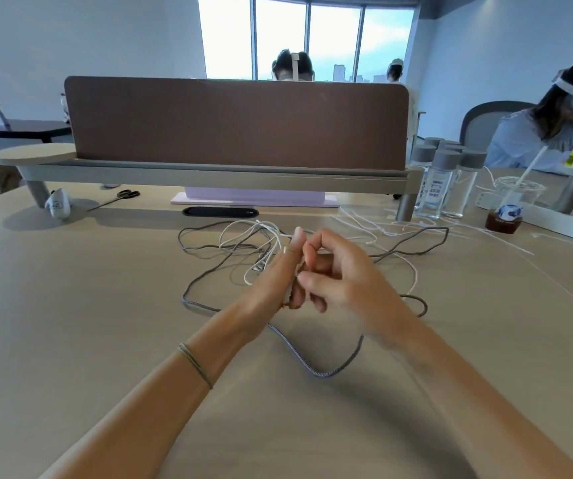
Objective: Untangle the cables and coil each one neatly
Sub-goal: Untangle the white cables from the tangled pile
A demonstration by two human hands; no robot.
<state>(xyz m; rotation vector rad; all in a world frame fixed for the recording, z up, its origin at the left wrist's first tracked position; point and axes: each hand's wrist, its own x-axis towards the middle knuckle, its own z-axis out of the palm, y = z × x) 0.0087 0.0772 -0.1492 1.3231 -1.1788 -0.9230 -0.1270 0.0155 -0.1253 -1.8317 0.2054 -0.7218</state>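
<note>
A tangle of cables lies on the wooden table (88, 305). A grey braided cable (330, 373) loops round the front of my hands and runs off to the right. Thin white cable (243, 236) strands are mixed into the tangle just behind my hands. My left hand (271, 281) holds a bundle of white cable, thumb up along it. My right hand (344, 274) is pressed close against the left, its fingers curled and pinching the white cable. The plug ends are hidden between my hands.
A brown desk divider (236, 122) stands at the back. Scissors (119, 198) and a white pouch (58, 203) lie at the back left. Several clear bottles (444, 181), an iced drink cup (510, 209) and loose white strings (399, 226) crowd the right. Other people sit around.
</note>
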